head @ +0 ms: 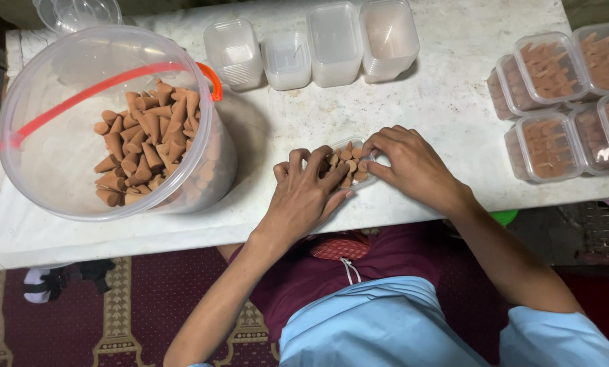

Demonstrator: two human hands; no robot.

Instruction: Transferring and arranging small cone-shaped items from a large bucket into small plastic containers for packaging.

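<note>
A small clear plastic box (356,145) lies on the white table (447,88), filled with brown cones (346,158). My left hand (306,190) rests flat over the box's near left part, fingers spread on the cones. My right hand (413,166) grips the box's right end, fingertips on its rim. A big clear bucket (53,163) with a red handle stands at the left and holds a heap of the same brown cones (144,146).
Stacks of empty clear boxes (311,47) line the table's far edge. Several lidded boxes full of cones (563,102) are stacked at the right. A clear lid (80,12) lies beyond the bucket. A patterned red rug (114,312) shows below the table.
</note>
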